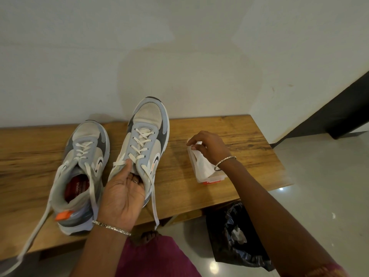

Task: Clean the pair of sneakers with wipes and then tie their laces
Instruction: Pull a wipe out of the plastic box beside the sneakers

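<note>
The left hand [121,194] grips a grey-and-white mesh sneaker [147,124] by its tongue, fingers tucked inside the collar, just left of the white plastic pack of wipes [214,178] on the wooden bench [249,140]. The right hand [207,144], over that pack, pinches a white wipe [192,152]. The shoe's long axis runs near to far, so the wipe must travel leftward from the pack; the matching second sneaker [85,148] lies further left, laces loose
</note>
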### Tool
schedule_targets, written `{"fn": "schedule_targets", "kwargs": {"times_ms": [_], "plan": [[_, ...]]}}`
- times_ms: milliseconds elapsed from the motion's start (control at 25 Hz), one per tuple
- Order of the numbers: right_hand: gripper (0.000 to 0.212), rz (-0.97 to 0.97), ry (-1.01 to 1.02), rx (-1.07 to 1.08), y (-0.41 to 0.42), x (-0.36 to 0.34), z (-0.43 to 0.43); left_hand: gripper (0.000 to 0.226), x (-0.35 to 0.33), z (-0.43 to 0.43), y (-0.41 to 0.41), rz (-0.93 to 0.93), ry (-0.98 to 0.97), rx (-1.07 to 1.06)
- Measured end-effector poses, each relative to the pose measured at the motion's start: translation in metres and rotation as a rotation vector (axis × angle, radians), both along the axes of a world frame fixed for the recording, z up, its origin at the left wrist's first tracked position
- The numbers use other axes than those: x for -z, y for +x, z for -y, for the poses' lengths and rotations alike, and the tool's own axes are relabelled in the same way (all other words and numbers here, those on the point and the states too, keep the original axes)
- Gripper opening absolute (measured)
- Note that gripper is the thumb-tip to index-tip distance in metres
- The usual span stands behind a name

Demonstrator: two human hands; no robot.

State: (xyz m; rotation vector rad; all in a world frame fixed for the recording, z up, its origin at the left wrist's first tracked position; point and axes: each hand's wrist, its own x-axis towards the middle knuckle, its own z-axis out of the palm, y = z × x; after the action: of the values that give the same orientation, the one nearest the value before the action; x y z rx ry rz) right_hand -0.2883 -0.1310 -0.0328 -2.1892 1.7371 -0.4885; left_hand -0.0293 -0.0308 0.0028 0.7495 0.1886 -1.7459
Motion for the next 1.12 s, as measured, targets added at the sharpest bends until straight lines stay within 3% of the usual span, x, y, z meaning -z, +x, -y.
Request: {"fn": "schedule_targets", "kwargs": {"times_ms": [600,800,920,1120], "plan": [[0.002,0.197,-0.138,0.258,-0.013,0.006,-0.013,0.049,0.001,0.001,0.000,0.009,0.018,0.002],[0.009,0.041,-0.289,0.247,-0.015,-0.002,-0.020,0.041,-0.001,0.001,0.000,0.007,0.010,0.006],[0.017,-0.200,-0.230,0.193,-0.007,-0.002,-0.020,0.041,-0.001,0.001,-0.001,0.016,0.012,0.004],[0.017,-0.195,-0.156,0.093,-0.010,-0.012,-0.014,0.046,0.004,0.002,0.002,-0.017,0.015,0.013]]}}
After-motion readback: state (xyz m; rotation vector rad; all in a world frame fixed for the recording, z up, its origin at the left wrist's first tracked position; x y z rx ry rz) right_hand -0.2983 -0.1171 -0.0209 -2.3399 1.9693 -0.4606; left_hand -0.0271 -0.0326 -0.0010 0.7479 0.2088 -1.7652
